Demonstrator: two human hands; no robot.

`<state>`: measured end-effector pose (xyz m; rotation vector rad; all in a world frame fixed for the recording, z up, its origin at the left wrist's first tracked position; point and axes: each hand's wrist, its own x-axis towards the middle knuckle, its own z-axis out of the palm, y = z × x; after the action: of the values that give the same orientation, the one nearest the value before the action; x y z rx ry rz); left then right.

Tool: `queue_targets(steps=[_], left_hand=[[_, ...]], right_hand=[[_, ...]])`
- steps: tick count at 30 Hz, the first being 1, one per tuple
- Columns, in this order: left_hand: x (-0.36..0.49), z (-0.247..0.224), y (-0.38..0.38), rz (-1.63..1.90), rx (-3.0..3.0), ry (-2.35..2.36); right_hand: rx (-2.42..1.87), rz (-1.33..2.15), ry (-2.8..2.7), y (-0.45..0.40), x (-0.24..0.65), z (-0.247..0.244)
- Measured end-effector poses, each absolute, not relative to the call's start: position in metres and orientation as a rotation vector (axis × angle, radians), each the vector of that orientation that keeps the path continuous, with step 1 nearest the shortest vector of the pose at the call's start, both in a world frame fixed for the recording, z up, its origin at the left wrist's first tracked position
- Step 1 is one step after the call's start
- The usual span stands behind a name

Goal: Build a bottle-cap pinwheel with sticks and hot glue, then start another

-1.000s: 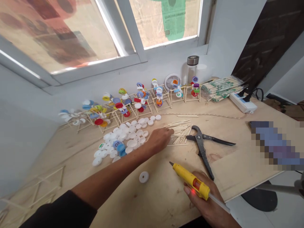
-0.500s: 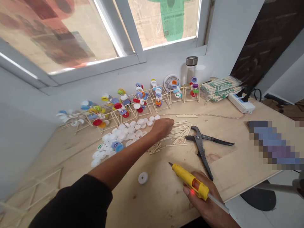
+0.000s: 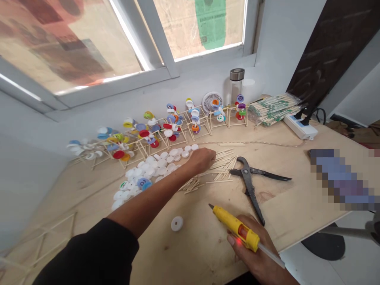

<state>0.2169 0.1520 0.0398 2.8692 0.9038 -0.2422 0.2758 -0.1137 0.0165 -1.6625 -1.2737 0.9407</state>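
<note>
Daylight comes through the window at the far side, bright and slightly washed out on the panes, and spreads softly and evenly over the desk. Shadows are faint, with only a soft dark patch under the pliers. A red glow from the glue gun lands on the right hand. The wide lens bends the window frame and desk edges toward the corners, the left edge looks slightly soft, and a pixelated block hides something at the right.

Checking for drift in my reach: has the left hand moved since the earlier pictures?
Yes: the left hand has moved toward the window, judged against the black pliers lying on the board.
</note>
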Motion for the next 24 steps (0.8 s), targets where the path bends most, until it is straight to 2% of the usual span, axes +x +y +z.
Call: queue_targets(steps=[9, 24], left_hand=[[0.211, 0.047, 0.147, -0.261, 2.822, 0.819], [0.213, 0.043, 0.162, -0.194, 2.781, 0.935]], right_hand=[[-1.669, 0.93, -1.27, -0.114, 0.275, 0.016], [-1.661, 0.911, -1.276, -0.113, 0.275, 0.015]])
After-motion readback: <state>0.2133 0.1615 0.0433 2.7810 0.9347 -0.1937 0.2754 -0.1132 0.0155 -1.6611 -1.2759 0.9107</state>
